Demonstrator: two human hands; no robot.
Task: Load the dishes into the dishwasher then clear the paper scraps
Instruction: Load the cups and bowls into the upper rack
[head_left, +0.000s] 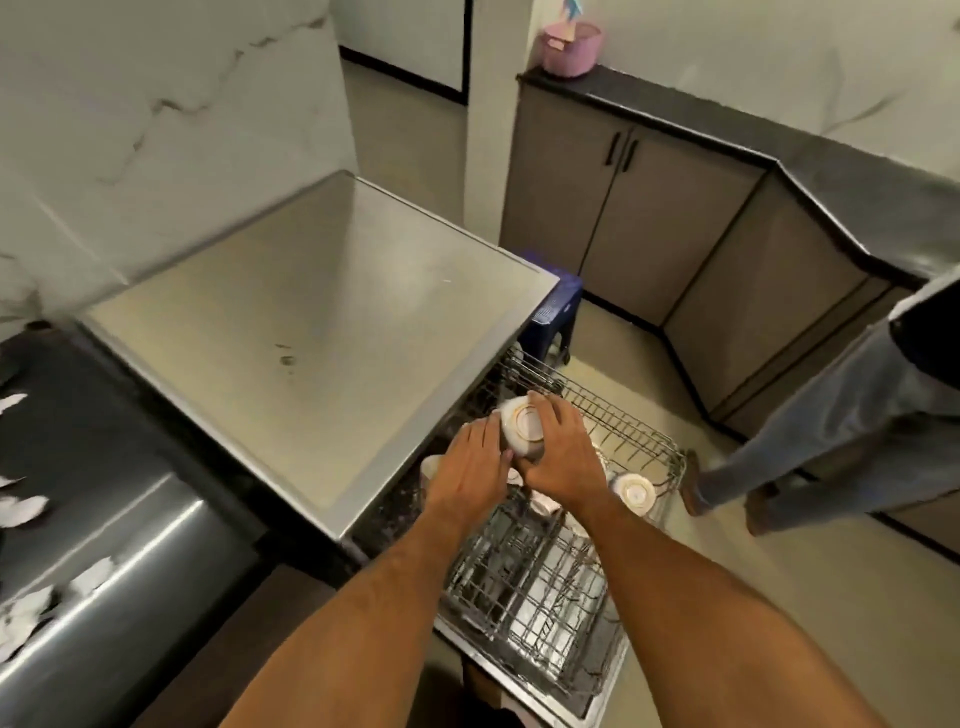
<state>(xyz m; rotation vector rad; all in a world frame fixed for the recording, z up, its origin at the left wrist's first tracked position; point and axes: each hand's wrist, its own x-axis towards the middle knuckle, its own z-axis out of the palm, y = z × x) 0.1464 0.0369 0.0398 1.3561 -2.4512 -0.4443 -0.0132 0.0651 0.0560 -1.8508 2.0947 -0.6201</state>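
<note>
**Bowl going into the rack**

Steel dishwasher top (322, 291) fills the kitchen corner, its wire rack (644, 441) pulled out below. Both hands, left hand (475, 462) and right hand (563, 452), grip an upturned white bowl (522, 423) over the rack's far left corner. Loading is underway; next it needs seating between tines. Paper scraps (23, 512) wait on the dark table's left edge.

White marble-veined walls (156, 104) rose behind a steel-topped counter (322, 312). Beige floor (649, 364) ran toward taupe cabinets (649, 208) under a dark L-shaped worktop (727, 124), where a pink basket (571, 49) sat. A blue stool (558, 312) stood beside the counter, and a person's legs (831, 415) at right
</note>
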